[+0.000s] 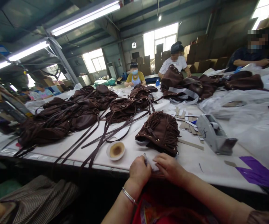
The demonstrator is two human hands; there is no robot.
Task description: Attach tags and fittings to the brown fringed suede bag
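Note:
My left hand (pixel 140 169) is closed around a slim, shiny-tipped tool (pixel 145 158) at the table's front edge; its kind I cannot make out. Just to the right, my right hand (pixel 169 166) has its fingers stretched out and slightly apart, close to a white patch between the hands. Its thumb is hidden. Beyond both hands lies a dark brown fringed bag (pixel 159 130) with metal eyelets, its opening towards me. A small white bowl (pixel 122 155) with a brown stain inside stands left of the bag.
Brown bags (pixel 62 119) with long straps pile up at left; straps overhang the edge. A grey tape dispenser (pixel 215 137), card strips (pixel 190 123) and a purple piece (pixel 257 174) lie right. Clear plastic (pixel 248 109) covers the far right. Several co-workers sit around the table.

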